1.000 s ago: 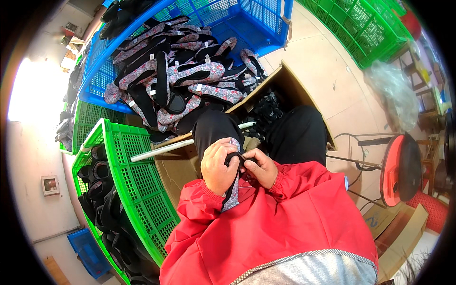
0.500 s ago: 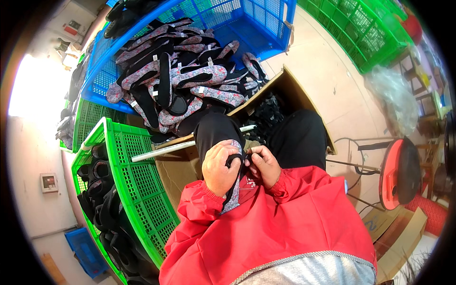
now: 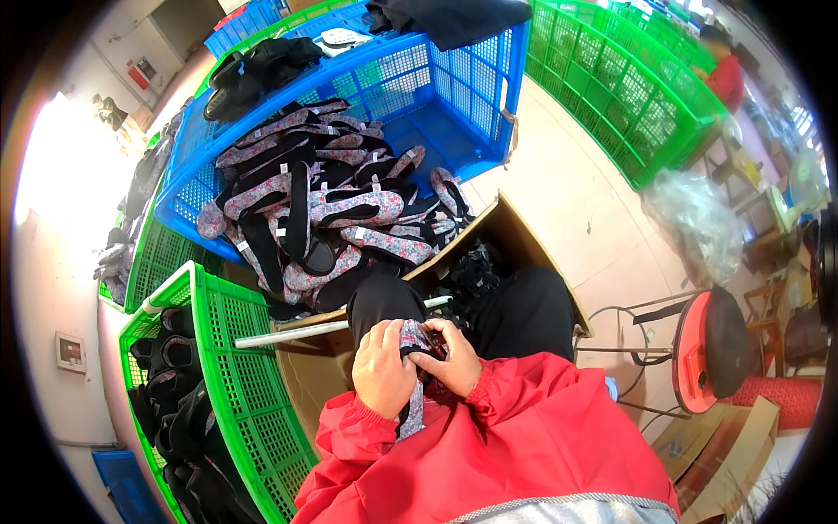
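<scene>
Left hand (image 3: 384,371) and right hand (image 3: 451,358) angle inward, curled fingers gripping a floral slipper (image 3: 411,414) between them by the left knee (image 3: 382,299). A green crate (image 3: 253,375) walls the near left; tiled floor (image 3: 567,201) stretches right beyond an open carton (image 3: 543,253).

Hemmed in, from the bare left hand (image 3: 382,371) and bare right hand (image 3: 454,360), at nine o'clock by the green lattice plastic crate (image 3: 255,389), at ten by the slim white rod (image 3: 288,334), at eleven by the black-trousered left knee (image 3: 380,299) and, beyond, the blue mesh plastic crate (image 3: 463,92). Passable toward one o'clock above the brown cardboard box (image 3: 528,243) and out over pale tiled floor (image 3: 580,196). Obstructed at two by the black-trousered right knee (image 3: 532,310) and crumpled clear plastic bag (image 3: 696,214), at three by the round red-and-black stool (image 3: 697,354).
</scene>
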Demonstrator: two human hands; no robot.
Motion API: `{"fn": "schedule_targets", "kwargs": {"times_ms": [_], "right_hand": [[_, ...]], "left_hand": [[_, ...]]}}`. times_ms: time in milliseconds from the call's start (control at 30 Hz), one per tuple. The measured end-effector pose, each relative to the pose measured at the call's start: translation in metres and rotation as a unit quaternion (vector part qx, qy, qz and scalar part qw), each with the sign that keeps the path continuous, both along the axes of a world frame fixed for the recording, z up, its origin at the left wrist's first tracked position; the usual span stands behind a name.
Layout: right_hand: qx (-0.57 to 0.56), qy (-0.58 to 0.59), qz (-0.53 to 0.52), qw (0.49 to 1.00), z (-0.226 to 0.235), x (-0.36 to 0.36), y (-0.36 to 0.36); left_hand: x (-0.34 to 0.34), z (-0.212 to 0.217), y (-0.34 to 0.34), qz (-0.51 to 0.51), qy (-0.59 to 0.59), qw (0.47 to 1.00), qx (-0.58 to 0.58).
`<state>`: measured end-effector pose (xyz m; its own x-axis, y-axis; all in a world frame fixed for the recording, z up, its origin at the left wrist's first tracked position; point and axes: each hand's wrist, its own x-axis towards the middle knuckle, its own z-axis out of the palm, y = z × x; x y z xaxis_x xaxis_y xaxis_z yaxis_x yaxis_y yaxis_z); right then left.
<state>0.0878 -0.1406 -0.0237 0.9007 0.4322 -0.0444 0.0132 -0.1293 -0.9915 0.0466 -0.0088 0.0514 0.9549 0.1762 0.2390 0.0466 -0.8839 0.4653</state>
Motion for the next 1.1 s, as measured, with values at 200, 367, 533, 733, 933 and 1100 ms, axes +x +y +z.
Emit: {"fn": "schedule_targets", "kwargs": {"times_ms": [200, 367, 533, 733, 933, 1100], "right_hand": [[-0.112, -0.095, 0.009, 0.989, 0.022, 0.010, 0.003], [-0.163, -0.115, 0.008, 0.980, 0.021, 0.015, 0.003], [-0.173, -0.129, 0.010, 0.976, 0.011, 0.023, 0.005], [-0.223, -0.130, 0.033, 0.966, -0.007, 0.029, 0.000], [-0.206, -0.120, 0.042, 0.970, -0.020, 0.038, -0.004], [-0.118, -0.130, 0.086, 0.981, -0.009, 0.042, -0.020]], "left_hand": [[0.004, 0.004, 0.009, 0.015, 0.019, 1.000, 0.015], [0.009, 0.010, 0.009, 0.023, 0.033, 0.999, 0.029], [0.014, 0.002, -0.001, 0.009, 0.012, 0.998, 0.056], [0.020, -0.027, -0.002, -0.002, -0.056, 0.994, 0.093], [0.024, -0.033, -0.008, -0.004, -0.034, 0.992, 0.121], [0.017, -0.028, -0.011, -0.028, -0.040, 0.993, 0.107]]}}
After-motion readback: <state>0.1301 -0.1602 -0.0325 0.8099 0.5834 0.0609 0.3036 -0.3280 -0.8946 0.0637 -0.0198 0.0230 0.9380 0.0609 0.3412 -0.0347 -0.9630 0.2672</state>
